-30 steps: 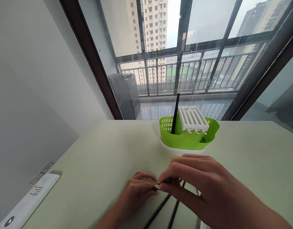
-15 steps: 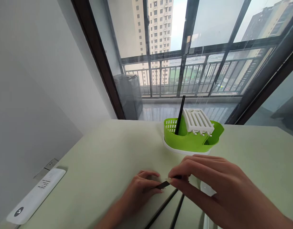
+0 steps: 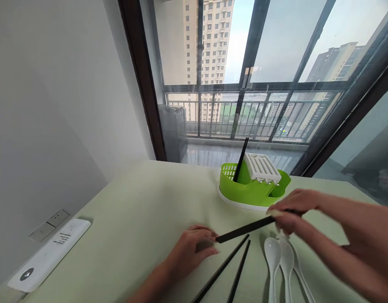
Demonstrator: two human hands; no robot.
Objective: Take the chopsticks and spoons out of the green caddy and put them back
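My right hand point(image 3: 291, 212) grips a black chopstick point(image 3: 244, 229) by its far end and holds it above the pale green table point(image 3: 134, 219), level and pointing left. My left hand point(image 3: 194, 248) rests on the table with fingers curled, its fingertips right at the chopstick's near tip. Two more black chopsticks point(image 3: 227, 267) lie on the table below. Three white spoons point(image 3: 280, 261) lie side by side to their right. Behind stands a green cutlery holder point(image 3: 253, 189) with a white slotted insert and one black chopstick point(image 3: 241, 159) upright in it.
A white power strip point(image 3: 50, 254) lies at the table's left edge, by a wall socket point(image 3: 49, 225). Beyond the table's far edge are a large window with dark frames and a balcony railing.
My right hand has lifted the chopstick off the table and moved right and up towards the holder. The left hand has let go of it. The view has tilted up, baring the spoons.
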